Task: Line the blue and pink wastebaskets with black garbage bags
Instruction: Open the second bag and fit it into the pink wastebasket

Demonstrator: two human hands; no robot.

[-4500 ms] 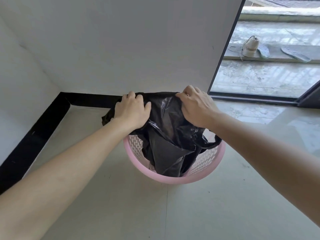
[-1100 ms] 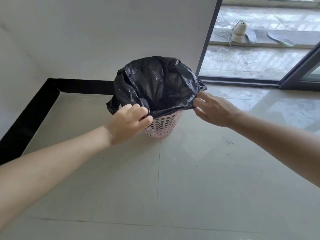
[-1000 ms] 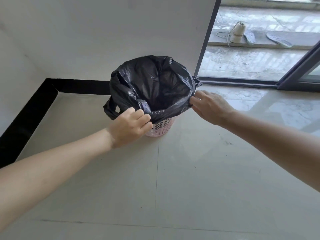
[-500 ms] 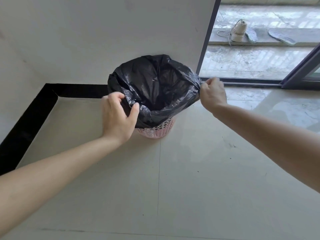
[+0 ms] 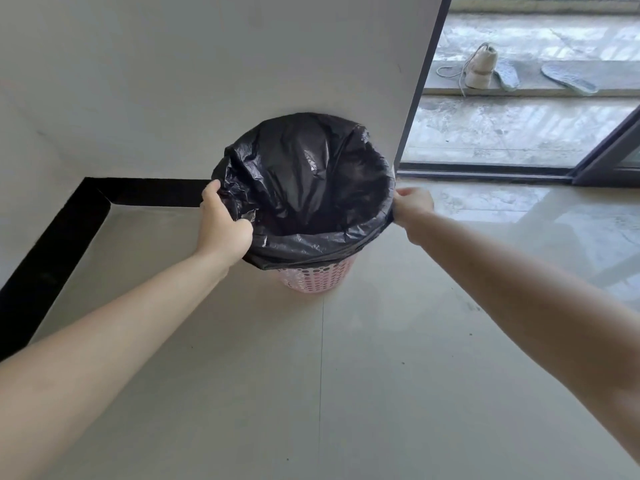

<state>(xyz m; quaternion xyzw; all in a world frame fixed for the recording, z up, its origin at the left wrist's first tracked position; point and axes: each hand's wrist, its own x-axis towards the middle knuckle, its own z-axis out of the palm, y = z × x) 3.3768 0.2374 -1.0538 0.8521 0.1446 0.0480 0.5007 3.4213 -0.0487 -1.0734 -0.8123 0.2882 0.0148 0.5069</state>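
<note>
A pink perforated wastebasket stands on the floor near the wall corner. A black garbage bag sits inside it, its mouth spread wide and folded down over the rim, so only the basket's lower part shows. My left hand grips the bag's edge on the left side of the rim. My right hand is closed on the bag's edge on the right side. No blue wastebasket is in view.
A white wall with a black skirting board runs behind and to the left. To the right, a dark door frame opens onto a concrete balcony with a white shoe and insoles. Pale floor tiles lie in front.
Since the earliest frame the bag went from bunched over the basket to spread around its rim. In the last half second both hands slid lower along the rim, pulling the bag's edge down.
</note>
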